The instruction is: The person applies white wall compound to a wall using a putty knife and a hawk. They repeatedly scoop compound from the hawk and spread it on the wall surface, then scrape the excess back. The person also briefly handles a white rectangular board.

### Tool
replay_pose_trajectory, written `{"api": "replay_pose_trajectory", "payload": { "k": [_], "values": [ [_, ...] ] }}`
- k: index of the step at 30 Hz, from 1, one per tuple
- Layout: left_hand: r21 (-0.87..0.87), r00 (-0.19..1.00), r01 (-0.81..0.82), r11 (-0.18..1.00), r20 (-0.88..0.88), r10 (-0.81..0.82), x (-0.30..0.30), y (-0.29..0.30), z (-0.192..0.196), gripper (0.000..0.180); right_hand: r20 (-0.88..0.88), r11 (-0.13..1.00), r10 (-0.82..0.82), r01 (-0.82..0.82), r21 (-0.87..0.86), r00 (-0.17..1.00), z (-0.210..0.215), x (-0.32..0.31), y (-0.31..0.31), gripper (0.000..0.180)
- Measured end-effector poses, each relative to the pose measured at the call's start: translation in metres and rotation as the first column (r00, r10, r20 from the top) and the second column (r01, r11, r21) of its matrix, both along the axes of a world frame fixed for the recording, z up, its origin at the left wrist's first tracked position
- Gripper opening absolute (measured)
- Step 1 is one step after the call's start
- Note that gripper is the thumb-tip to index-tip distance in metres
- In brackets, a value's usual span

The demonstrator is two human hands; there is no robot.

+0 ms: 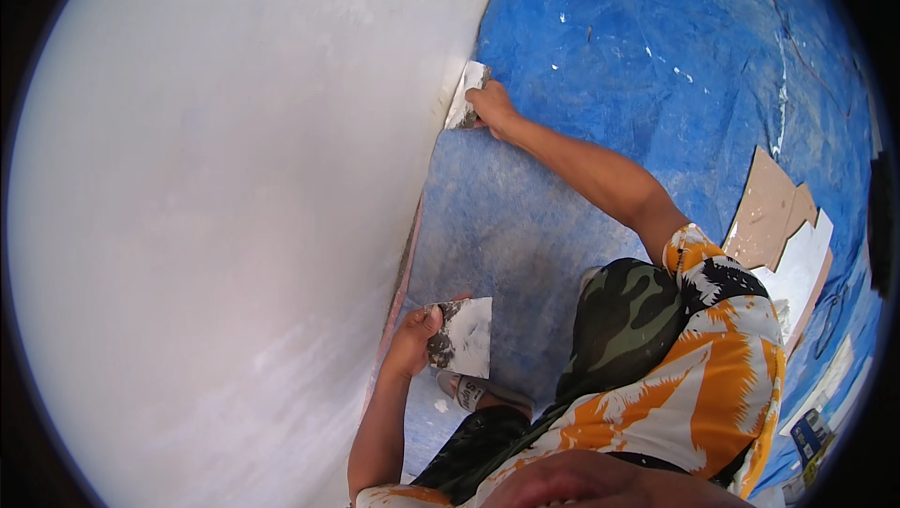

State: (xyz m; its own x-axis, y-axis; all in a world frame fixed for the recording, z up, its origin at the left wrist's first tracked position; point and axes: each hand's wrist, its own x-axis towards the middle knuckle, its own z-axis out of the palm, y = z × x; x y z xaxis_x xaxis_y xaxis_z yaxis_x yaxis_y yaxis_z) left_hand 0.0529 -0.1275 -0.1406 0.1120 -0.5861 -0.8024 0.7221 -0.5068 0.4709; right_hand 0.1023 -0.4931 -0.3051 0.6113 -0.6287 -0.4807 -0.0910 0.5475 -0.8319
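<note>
My right hand (493, 109) reaches far forward, its fingers closed round a wide putty knife (463, 101). White filler coats the knife's blade, which lies along the bottom edge of the pale wall (216, 180). Closer to me, my left hand (409, 343) grips a square, flat putty plate (465, 337) by its left side, the thumb on top. White filler covers much of the plate, with a dark smeared patch near the thumb. The plate is held above the floor, beside the wall.
A wrinkled blue tarp (600, 49) spotted with white covers the floor. Torn brown cardboard (771, 206) and a white sheet (799, 269) lie on the right. A blue and yellow package (810, 437) is at the lower right. My sandalled foot (478, 394) stands near the wall.
</note>
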Motion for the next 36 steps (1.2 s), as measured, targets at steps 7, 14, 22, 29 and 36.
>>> {"api": "replay_pose_trajectory", "payload": {
  "k": [7, 14, 22, 29, 36],
  "values": [
    [-0.041, 0.998, 0.010, 0.999, 0.057, -0.007, -0.009, 0.016, 0.024, 0.059, 0.038, 0.936, 0.040, -0.025, -0.350, 0.998, 0.014, 0.020, 0.006, 0.037],
    [-0.017, 0.981, -0.170, 0.985, 0.087, 0.171, -0.014, 0.058, 0.075, 0.054, 0.071, 0.983, -0.021, 0.033, -0.180, 0.997, -0.034, -0.028, -0.002, 0.037],
    [0.094, 0.938, -0.343, 0.935, 0.085, 0.336, -0.044, 0.095, 0.119, 0.066, -0.014, 0.978, -0.159, 0.155, -0.138, 0.987, 0.014, 0.019, -0.015, 0.045],
    [0.081, 0.912, -0.374, 0.924, 0.216, 0.349, -0.048, 0.115, 0.122, 0.086, -0.002, 0.868, -0.061, 0.052, -0.493, 0.998, 0.018, -0.014, -0.007, 0.047],
    [-0.035, 0.854, -0.499, 0.866, 0.150, 0.498, -0.051, 0.114, 0.106, 0.086, 0.086, 0.998, 0.011, -0.016, 0.055, 0.996, -0.043, -0.026, 0.015, 0.034]
  ]
}}
